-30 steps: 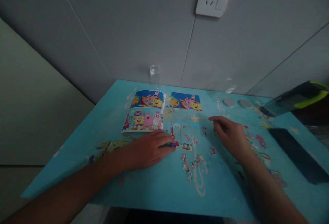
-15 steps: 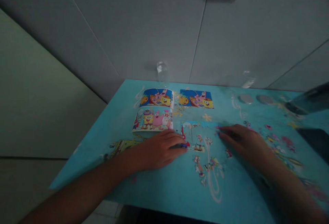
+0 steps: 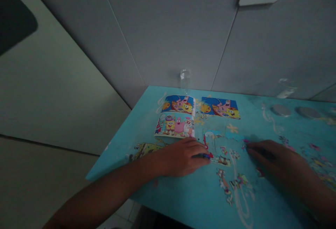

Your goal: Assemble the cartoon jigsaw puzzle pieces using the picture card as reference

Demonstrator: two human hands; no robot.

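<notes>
A partly joined jigsaw frame (image 3: 222,160) lies on the blue table, with bits of its border joined along the left, bottom and top. My left hand (image 3: 185,157) rests flat at its lower left corner, fingers stretched and slightly apart, the fingertips by the red and blue edge pieces. My right hand (image 3: 275,159) is at the frame's upper right, thumb and fingers pinched on a small puzzle piece (image 3: 244,145), partly hidden by the fingertips. Loose puzzle pieces (image 3: 224,187) lie below the frame. A loose piece (image 3: 223,150) sits inside it.
Behind my left hand lies an open picture booklet (image 3: 174,124), and right of it a picture card (image 3: 220,108). A yellow cartoon puzzle (image 3: 148,149) is beside my left forearm. Clear containers (image 3: 185,82) stand by the wall; round lids (image 3: 280,110) and scattered pieces (image 3: 321,166) lie right.
The camera view has turned left, so everything appears shifted right. Both hands stay at about the same places beside the jigsaw frame.
</notes>
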